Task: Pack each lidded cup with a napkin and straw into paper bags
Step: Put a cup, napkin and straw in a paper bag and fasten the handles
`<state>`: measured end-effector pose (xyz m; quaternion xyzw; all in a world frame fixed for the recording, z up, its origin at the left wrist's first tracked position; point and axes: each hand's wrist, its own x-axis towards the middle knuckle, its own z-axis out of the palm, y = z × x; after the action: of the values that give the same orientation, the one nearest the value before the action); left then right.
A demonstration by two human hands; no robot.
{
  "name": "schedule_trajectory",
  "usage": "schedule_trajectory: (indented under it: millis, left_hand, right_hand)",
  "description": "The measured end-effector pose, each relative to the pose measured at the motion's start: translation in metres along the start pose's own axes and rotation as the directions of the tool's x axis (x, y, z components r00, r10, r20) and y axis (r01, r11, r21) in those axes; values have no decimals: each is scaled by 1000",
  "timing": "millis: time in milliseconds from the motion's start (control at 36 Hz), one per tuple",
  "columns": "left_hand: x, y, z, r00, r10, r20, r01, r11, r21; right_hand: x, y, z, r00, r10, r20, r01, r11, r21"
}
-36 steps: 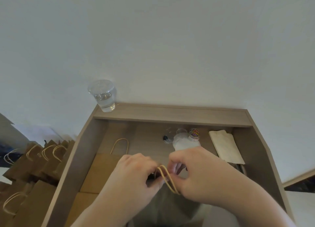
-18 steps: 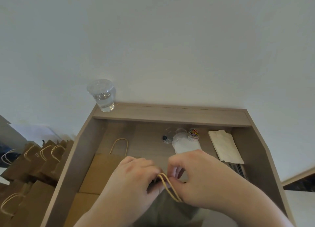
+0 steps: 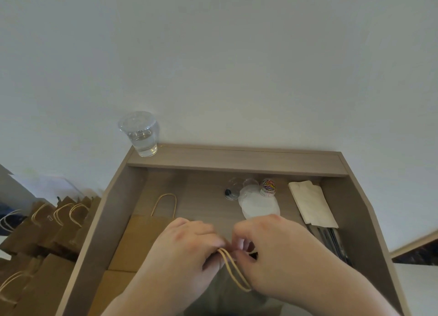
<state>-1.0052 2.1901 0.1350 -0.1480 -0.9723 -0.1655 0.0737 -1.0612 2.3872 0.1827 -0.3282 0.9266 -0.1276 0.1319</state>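
Two hands, left hand (image 3: 187,249) and right hand (image 3: 279,251), pinch the bag handles (image 3: 233,272); paperclip tub (image 3: 268,187) label illegible.

A small tub of coloured paper clips (image 3: 268,187) is sitting at the far side of a wooden desk (image 3: 237,160), just right of clear plastic containers (image 3: 233,185), a white wall (image 3: 213,55) rising behind.

A lidded cup (image 3: 141,135) of water stands far left on a wooden desk's (image 3: 203,192) raised ledge (image 3: 237,160); below, flat paper bags (image 3: 139,240) lie left, clear lids (image 3: 258,205) centre, napkins (image 3: 310,204) and straws (image 3: 333,242) right.
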Motion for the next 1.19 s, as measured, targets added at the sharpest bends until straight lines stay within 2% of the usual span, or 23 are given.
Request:
schedule_trajectory:
  millis: [222,444,611,695,945,1195]
  left_hand:
    - [0,-2,1,999,40,-9,-41,999,-28]
    - [-2,-4,2,998,53,-25,-54,998,-34]
    - [0,-8,-3,998,62,-9,-62,997,-44]
    - [1,-8,-3,996,89,-20,-90,995,-50]
    - [4,-9,-2,988,138,-64,-142,987,-69]
    - [5,-12,6,986,158,-48,-161,984,-72]
  right_hand:
    - [2,0,-3,999,43,16,-43,999,-17]
    - [5,-1,-4,992,120,46,-122,991,52]
    - [2,-1,-4,990,144,-8,-139,966,218]
    - [-1,-2,-2,990,139,2,-136,961,243]
    - [-6,-6,-1,986,169,-6,-163,962,219]
    - [-4,-8,4,979,199,33,-201,977,65]
